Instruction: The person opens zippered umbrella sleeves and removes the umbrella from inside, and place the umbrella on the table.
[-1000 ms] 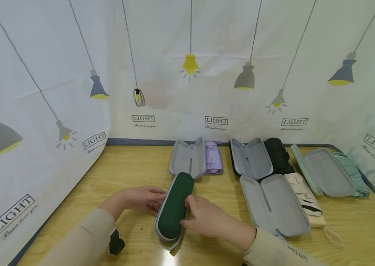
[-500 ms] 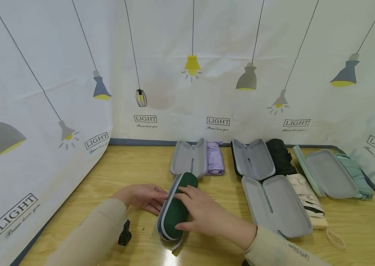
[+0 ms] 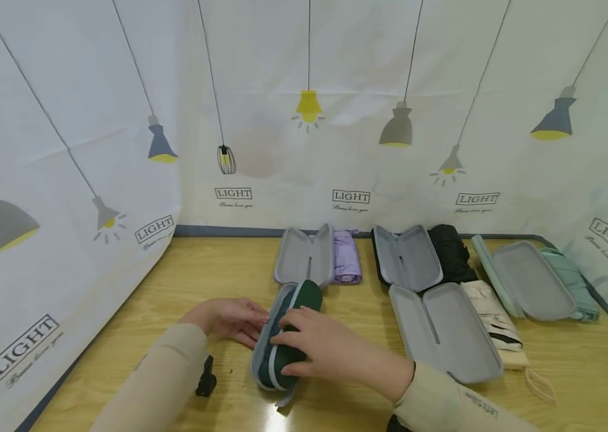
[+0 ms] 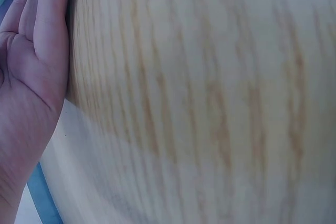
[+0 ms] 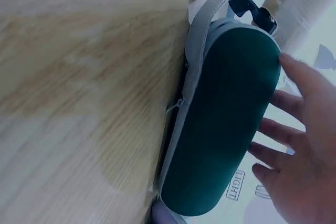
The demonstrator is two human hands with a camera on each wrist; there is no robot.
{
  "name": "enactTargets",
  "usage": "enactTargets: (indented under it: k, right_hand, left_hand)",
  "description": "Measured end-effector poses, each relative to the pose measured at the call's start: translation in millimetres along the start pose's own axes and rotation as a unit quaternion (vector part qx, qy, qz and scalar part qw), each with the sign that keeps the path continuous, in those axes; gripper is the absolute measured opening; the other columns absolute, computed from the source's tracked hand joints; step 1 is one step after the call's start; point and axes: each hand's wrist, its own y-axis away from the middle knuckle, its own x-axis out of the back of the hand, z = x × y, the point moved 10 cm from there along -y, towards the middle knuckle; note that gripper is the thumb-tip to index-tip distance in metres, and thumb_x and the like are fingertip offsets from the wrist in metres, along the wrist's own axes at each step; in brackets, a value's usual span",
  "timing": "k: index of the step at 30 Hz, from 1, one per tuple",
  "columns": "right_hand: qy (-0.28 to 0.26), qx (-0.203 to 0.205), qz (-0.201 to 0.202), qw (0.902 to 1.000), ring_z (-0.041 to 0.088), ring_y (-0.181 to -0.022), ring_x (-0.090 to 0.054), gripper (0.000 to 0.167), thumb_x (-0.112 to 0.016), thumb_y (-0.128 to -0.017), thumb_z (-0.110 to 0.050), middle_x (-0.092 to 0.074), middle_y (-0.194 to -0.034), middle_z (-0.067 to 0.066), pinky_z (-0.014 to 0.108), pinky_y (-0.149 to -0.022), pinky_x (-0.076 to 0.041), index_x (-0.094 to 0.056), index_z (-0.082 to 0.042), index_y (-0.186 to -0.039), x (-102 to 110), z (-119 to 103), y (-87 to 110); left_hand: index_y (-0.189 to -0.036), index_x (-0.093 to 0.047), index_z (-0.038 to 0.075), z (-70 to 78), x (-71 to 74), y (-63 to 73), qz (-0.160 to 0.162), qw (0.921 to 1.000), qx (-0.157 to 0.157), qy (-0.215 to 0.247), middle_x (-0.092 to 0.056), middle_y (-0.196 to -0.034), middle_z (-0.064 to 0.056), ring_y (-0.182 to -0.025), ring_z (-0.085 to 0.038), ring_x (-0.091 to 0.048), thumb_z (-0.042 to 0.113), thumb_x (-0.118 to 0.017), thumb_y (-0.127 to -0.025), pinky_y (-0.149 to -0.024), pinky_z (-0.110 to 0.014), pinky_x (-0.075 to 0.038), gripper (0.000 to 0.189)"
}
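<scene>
A long, rounded dark green zip case (image 3: 312, 294) with a grey rim lies on the wooden table, its lid tilted up from the left side. Through the gap shows dark teal, textured material (image 3: 281, 309). My left hand (image 3: 234, 318) lies low at the case's left side, fingers nearly straight and touching its edge. Across the lid spreads my right hand (image 3: 328, 351), fingertips over its raised edge and thumb near the front end. In the right wrist view, the right hand (image 5: 304, 150) meets the green lid (image 5: 226, 108) with its fingertips only.
Behind stands an open grey-lined case (image 3: 304, 252) beside a folded purple bundle (image 3: 347, 258). To the right lie a black case (image 3: 409, 258), a black bundle (image 3: 451, 255), another open case (image 3: 463, 336), a cream bundle (image 3: 490, 312) and a mint case (image 3: 533, 279).
The green case's lid has gone from lying closed to tilted up toward the right, showing the inside. My right hand has shifted from the case's right side onto the lid.
</scene>
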Motion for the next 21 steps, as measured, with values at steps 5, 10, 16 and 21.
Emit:
enactTargets:
  k: [5,10,16,21]
  right_hand:
    - [-0.036,0.0,0.022,0.9991,0.008,-0.095,-0.053,0.029,-0.068,-0.092,-0.038,-0.057,-0.108,-0.002,0.018,-0.085,-0.045,-0.07,-0.014,-0.108,10.9,2.2,4.7]
    - [-0.047,-0.022,0.001,0.9986,0.005,-0.086,-0.052,0.02,-0.068,-0.093,-0.034,-0.056,-0.098,-0.006,0.017,-0.078,-0.046,-0.071,-0.015,-0.097,10.6,7.4,9.5]
    - [-0.043,-0.062,-0.037,0.9965,0.004,-0.076,-0.054,0.009,-0.071,-0.091,-0.024,-0.059,-0.087,-0.006,0.019,-0.068,-0.047,-0.07,-0.015,-0.092,8.0,8.4,10.4]
    - [-0.038,-0.116,-0.068,0.9901,0.006,-0.078,-0.059,0.013,-0.073,-0.088,-0.023,-0.062,-0.087,-0.006,0.022,-0.069,-0.049,-0.069,-0.013,-0.095,3.0,5.3,10.2]
  left_hand:
    - [-0.115,-0.065,0.002,0.1,-1.7,1.3,-0.008,0.9999,-0.003,0.008,-0.07,-0.103,-0.013,-0.095,-0.023,-0.068,0.017,-0.049,-0.104,-0.089,-0.043,-0.052,0.025]
    - [-0.117,-0.064,0.001,0.5,-2.3,1.3,-0.009,0.9999,-0.005,0.008,-0.07,-0.104,-0.013,-0.095,-0.022,-0.068,0.018,-0.051,-0.103,-0.09,-0.043,-0.052,0.026]
    - [-0.115,-0.064,0.0,-0.3,-1.1,1.1,0.0,1.0,-0.001,0.007,-0.07,-0.103,-0.012,-0.093,-0.022,-0.068,0.017,-0.05,-0.103,-0.089,-0.043,-0.052,0.025]
    - [-0.112,-0.066,0.002,-0.4,0.8,1.0,0.007,1.0,-0.001,0.005,-0.07,-0.102,-0.012,-0.092,-0.021,-0.068,0.017,-0.051,-0.103,-0.089,-0.043,-0.052,0.023]
